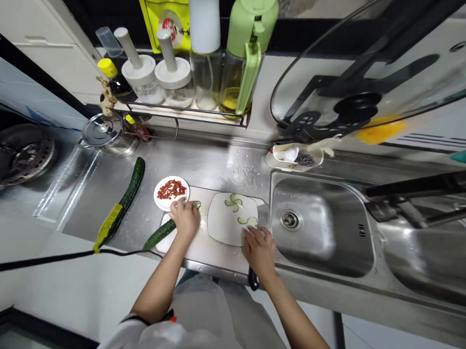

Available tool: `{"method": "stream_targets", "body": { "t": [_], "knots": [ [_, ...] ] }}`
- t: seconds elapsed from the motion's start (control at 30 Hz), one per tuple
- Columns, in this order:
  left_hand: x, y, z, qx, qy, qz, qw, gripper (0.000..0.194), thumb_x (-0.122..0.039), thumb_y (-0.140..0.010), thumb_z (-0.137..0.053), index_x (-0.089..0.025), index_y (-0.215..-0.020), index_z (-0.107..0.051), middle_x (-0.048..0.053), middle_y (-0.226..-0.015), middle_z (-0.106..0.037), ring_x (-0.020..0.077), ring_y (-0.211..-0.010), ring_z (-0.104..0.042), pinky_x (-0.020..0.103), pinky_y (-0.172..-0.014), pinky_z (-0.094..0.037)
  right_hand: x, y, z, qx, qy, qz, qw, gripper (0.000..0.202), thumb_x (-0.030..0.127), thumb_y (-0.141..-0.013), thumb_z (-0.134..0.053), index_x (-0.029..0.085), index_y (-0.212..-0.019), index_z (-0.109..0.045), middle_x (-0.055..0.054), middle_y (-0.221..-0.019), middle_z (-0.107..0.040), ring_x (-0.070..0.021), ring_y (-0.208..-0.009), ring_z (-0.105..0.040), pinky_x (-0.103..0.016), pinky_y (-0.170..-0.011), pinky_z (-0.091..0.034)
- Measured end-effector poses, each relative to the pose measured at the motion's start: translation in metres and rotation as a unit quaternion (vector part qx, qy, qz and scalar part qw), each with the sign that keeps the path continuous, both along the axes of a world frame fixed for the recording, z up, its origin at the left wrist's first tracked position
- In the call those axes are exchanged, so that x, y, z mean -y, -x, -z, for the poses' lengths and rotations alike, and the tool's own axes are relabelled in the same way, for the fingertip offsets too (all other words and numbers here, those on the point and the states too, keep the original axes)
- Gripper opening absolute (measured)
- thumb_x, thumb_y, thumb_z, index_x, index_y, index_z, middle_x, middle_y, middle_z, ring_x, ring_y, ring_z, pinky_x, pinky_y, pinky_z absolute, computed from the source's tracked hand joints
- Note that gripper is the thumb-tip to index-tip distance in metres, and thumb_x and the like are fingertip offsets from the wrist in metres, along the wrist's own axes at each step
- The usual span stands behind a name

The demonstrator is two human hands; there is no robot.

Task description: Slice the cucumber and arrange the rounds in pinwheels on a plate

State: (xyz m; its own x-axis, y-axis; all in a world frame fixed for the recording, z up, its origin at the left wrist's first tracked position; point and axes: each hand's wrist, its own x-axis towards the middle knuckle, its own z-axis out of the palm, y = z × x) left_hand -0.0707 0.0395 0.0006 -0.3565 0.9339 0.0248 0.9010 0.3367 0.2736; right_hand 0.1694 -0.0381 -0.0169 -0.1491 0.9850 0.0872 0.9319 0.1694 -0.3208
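Note:
My left hand (pixel 185 219) is closed over the end of a cut cucumber (pixel 160 233) lying on a white cutting board (pixel 200 252). A bit of sliced cucumber (pixel 197 204) shows past its fingertips. My right hand (pixel 260 250) is at the near right corner of a white square plate (pixel 222 224), its bent fingertips on a cucumber slice (pixel 252 221). Several curved slices (pixel 234 201) form a pinwheel near the plate's far edge. Below my right hand a black knife handle (pixel 253 280) sticks out over the counter edge; the blade is hidden.
A small white plate of chopped red pieces (pixel 171 189) sits behind my left hand. A whole cucumber (pixel 131 192) with a yellow label lies to the left. To the right is a steel sink (pixel 324 227). Seasoning jars and an oil bottle (pixel 247 55) stand on a rack behind.

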Motion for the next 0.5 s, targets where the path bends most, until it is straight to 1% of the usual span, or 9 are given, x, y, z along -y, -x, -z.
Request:
{"method": "stream_targets", "body": {
  "t": [0.1, 0.2, 0.27, 0.37, 0.43, 0.5],
  "knots": [
    [0.002, 0.004, -0.003, 0.057, -0.008, 0.023, 0.998, 0.014, -0.022, -0.08, -0.055, -0.02, -0.084, -0.067, 0.01, -0.104, -0.062, 0.0294, -0.107, -0.045, 0.042, -0.085, -0.034, -0.001, 0.001, 0.0, -0.033, -0.001, -0.006, 0.999, 0.026, 0.022, -0.089, -0.048, 0.023, -0.108, -0.066, -0.007, -0.114, -0.062, -0.0303, -0.113, -0.04, -0.041, -0.081, -0.037],
    [0.006, 0.006, -0.007, 0.163, -0.011, 0.062, 0.985, 0.012, -0.022, -0.079, -0.055, -0.02, -0.083, -0.066, 0.005, -0.086, -0.066, 0.0225, -0.092, -0.054, 0.036, -0.083, -0.038, -0.004, 0.004, 0.001, -0.085, -0.012, -0.007, 0.996, 0.025, 0.021, -0.088, -0.048, 0.022, -0.103, -0.068, -0.007, -0.107, -0.065, -0.0282, -0.11, -0.043, -0.041, -0.084, -0.039],
    [0.01, 0.004, -0.009, 0.243, -0.014, 0.085, 0.966, 0.01, -0.024, -0.078, -0.056, -0.02, -0.081, -0.065, 0.003, -0.083, -0.067, 0.018, -0.084, -0.058, 0.031, -0.08, -0.041, -0.008, 0.006, 0.002, -0.126, -0.025, -0.008, 0.992, 0.023, 0.021, -0.088, -0.048, 0.021, -0.099, -0.069, -0.007, -0.102, -0.066, -0.0263, -0.107, -0.045, -0.041, -0.086, -0.04],
    [0.015, -0.008, -0.013, 0.353, 0.002, 0.11, 0.929, 0.01, -0.026, -0.077, -0.057, -0.02, -0.081, -0.065, 0.001, -0.083, -0.067, 0.0145, -0.08, -0.06, 0.025, -0.076, -0.044, -0.016, 0.011, -0.001, -0.191, -0.028, -0.024, 0.981, 0.023, 0.022, -0.088, -0.048, 0.019, -0.097, -0.069, -0.008, -0.099, -0.068, -0.0229, -0.101, -0.051, -0.041, -0.091, -0.04],
    [0.018, -0.02, -0.016, 0.404, 0.03, 0.123, 0.906, 0.012, -0.027, -0.077, -0.058, -0.02, -0.082, -0.065, 0.001, -0.082, -0.067, 0.0138, -0.079, -0.061, 0.024, -0.073, -0.044, -0.023, 0.014, -0.005, -0.228, -0.013, -0.03, 0.973, 0.024, 0.023, -0.088, -0.048, 0.02, -0.1, -0.068, -0.008, -0.101, -0.068, -0.0213, -0.099, -0.055, -0.041, -0.094, -0.039],
    [0.02, -0.033, -0.019, 0.435, 0.061, 0.138, 0.888, 0.013, -0.029, -0.076, -0.059, -0.02, -0.081, -0.066, 0.001, -0.08, -0.067, 0.0139, -0.078, -0.061, 0.023, -0.069, -0.044, -0.029, 0.017, -0.011, -0.26, 0.013, -0.024, 0.965, 0.026, 0.025, -0.088, -0.048, 0.021, -0.106, -0.066, -0.008, -0.103, -0.068, -0.0207, -0.099, -0.056, -0.041, -0.094, -0.038]
  ]
}}
